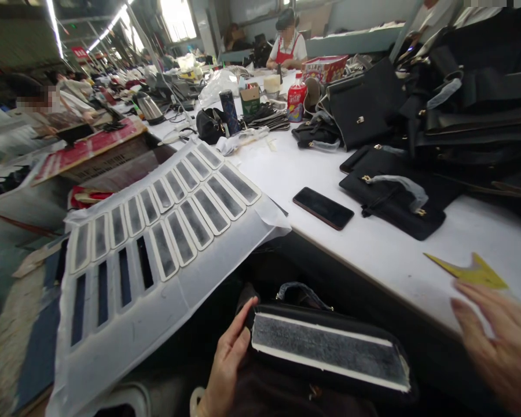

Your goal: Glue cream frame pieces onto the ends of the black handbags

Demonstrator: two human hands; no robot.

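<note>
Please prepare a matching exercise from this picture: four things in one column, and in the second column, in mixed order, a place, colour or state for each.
Column 1
1. Phone
2. Bottle
3. Left hand
4. Pointed piece

Column 2
A. Against one end of the bag
B. Yellow, close to the right hand
C. Dark screen facing up on the white table
D. Mostly red, standing upright

Right pairs: 1-C, 2-D, 3-A, 4-B.
</note>
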